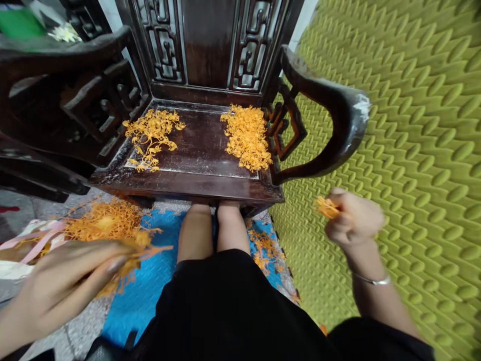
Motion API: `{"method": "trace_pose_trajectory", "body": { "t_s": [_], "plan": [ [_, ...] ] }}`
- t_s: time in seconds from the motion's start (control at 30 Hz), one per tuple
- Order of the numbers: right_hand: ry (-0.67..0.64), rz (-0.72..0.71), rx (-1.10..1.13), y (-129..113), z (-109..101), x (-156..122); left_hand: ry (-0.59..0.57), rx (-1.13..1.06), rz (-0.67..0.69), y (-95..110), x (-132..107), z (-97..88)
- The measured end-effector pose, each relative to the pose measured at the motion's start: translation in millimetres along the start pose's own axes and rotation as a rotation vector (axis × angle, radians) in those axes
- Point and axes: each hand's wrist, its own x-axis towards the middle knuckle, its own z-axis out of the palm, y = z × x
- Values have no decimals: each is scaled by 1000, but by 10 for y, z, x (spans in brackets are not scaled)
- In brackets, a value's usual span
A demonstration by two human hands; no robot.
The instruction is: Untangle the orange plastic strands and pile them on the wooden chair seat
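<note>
My left hand (63,283) is at the lower left, its fingers pinched on a bunch of thin orange strands (124,260) that trail from a large tangled heap (105,223) on the floor. At the right, beside the chair's arm, my right hand (353,218) is closed on a small orange tuft (326,206). Ahead stands a dark carved wooden chair (199,175). A loose pile of orange strands (152,135) lies on the left of its seat. A denser pile of small orange pieces (247,136) lies on the right.
My knees and black skirt (233,301) sit below the chair's front edge. A blue mat (150,286) with scattered orange bits lies underfoot. A green quilted wall (406,150) fills the right side. Pink strips (35,240) lie at far left.
</note>
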Motion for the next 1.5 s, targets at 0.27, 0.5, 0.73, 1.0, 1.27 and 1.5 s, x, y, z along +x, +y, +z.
{"method": "trace_pose_trajectory", "body": {
  "t_s": [0.27, 0.5, 0.73, 1.0, 1.27, 1.5],
  "plan": [
    [-298, -44, 472, -543, 347, 177, -164, -227, -6, 221, 619, 603],
    [-605, -275, 518, -877, 442, 529, -331, -241, 2, 411, 918, 609],
    [-608, -467, 344, -1079, 380, 445, -589, -510, 68, 384, 874, 610],
    [-672, -352, 577, -855, 86, 433, -526, -668, 60, 375, 628, 396],
    [-682, -147, 566, -650, 164, 345, -379, -278, -182, 336, 604, 374],
    [-684, -142, 602, -789, 299, 424, -356, -209, -114, 314, 660, 611]
  ]
}}
